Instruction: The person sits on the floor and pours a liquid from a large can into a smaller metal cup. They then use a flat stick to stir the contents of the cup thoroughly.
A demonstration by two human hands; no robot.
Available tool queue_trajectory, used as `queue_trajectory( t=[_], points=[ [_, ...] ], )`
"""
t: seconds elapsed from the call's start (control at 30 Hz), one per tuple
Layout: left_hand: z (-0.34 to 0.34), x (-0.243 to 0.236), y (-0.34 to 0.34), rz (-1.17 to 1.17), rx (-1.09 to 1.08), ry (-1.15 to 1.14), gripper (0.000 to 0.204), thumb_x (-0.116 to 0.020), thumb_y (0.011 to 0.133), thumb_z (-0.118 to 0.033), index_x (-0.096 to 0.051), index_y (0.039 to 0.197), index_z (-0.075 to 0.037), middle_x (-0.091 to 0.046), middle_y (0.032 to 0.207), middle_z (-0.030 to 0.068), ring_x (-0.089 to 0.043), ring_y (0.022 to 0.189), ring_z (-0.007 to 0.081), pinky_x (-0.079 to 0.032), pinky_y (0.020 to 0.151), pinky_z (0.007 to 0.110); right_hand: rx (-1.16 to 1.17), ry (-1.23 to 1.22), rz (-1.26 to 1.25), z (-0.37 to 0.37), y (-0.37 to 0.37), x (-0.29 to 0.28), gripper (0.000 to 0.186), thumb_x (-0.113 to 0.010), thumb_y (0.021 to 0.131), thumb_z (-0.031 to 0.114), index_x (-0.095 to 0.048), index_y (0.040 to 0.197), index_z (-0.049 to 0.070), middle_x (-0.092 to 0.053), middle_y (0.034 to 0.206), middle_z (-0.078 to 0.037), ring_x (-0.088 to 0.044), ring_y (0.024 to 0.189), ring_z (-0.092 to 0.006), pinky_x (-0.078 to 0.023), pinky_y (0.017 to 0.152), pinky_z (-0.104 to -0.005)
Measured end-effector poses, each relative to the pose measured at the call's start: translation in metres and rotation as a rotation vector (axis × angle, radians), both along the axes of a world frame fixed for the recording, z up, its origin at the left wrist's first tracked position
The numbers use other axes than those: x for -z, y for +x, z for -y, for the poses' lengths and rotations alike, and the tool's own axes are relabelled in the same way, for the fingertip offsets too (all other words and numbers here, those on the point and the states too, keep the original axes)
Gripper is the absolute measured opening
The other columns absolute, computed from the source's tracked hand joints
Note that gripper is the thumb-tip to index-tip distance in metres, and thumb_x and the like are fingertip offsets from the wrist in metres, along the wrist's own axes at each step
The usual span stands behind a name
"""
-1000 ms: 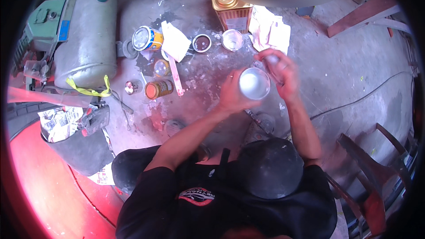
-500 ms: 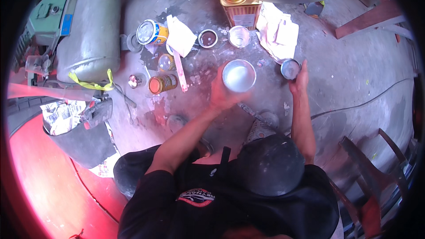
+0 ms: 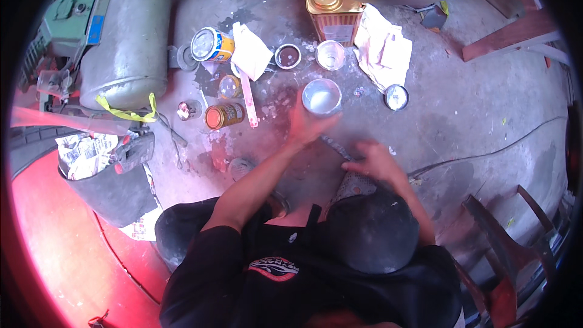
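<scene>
My left hand (image 3: pixel 306 123) is wrapped round a cup (image 3: pixel 322 98) with pale whitish-grey liquid inside, held over the floor in front of me. Nothing is in my right hand (image 3: pixel 375 161); it hovers above my knee with fingers apart, slightly blurred. Beyond it, a small round dish-like lid or tin (image 3: pixel 396 98) with a shiny grey inside rests on the floor by a white cloth (image 3: pixel 384 48). Past the held cup stand a clear cup (image 3: pixel 330 55) and a small pot of dark brown stuff (image 3: pixel 288 56).
Left of the cups are a yellow-blue can (image 3: pixel 212 45), a paint-smeared stick (image 3: pixel 248 100), white paper (image 3: pixel 251 50) and an orange-lidded jar (image 3: pixel 224 116). A gold square tin (image 3: pixel 331 15) stands at the back. A compressor tank (image 3: pixel 129 42) is far left, a cable (image 3: pixel 486 154) at right.
My right hand has let go of the small round lid or tin on the floor and drawn back toward me. The cup in my left hand has shifted slightly left and away.
</scene>
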State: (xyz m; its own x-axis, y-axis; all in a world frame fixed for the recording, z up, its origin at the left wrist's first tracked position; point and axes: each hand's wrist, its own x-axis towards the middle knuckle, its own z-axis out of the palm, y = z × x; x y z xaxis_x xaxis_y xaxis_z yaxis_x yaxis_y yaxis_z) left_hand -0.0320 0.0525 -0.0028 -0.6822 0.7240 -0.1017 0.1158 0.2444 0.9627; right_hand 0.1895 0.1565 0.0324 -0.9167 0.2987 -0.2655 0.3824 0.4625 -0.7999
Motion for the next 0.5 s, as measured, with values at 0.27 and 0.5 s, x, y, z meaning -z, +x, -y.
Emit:
queue_trajectory(
  t=[0.27,0.5],
  points=[
    [-0.019,-0.012,0.008,-0.018,-0.020,-0.056,0.092,-0.095,0.064,-0.032,-0.046,0.136,-0.004,-0.066,0.125,0.0155,-0.065,0.115,0.0243,-0.052,0.097,0.040,0.147,-0.050,0.171,0.024,0.007,0.009,0.027,-0.071,0.088,0.020,-0.067,0.110,0.005,-0.069,0.101,-0.021,-0.065,0.095,-0.0456,-0.052,0.081,-0.0527],
    [-0.031,-0.022,0.033,-0.037,-0.044,-0.080,0.098,-0.092,0.067,-0.039,-0.039,0.143,-0.005,-0.064,0.126,0.0205,-0.065,0.117,0.0341,-0.052,0.096,0.044,0.214,0.201,0.148,0.003,0.024,0.035,0.027,-0.071,0.086,0.016,-0.069,0.110,0.005,-0.070,0.100,-0.019,-0.064,0.095,-0.0419,-0.051,0.082,-0.0521]
  ],
)
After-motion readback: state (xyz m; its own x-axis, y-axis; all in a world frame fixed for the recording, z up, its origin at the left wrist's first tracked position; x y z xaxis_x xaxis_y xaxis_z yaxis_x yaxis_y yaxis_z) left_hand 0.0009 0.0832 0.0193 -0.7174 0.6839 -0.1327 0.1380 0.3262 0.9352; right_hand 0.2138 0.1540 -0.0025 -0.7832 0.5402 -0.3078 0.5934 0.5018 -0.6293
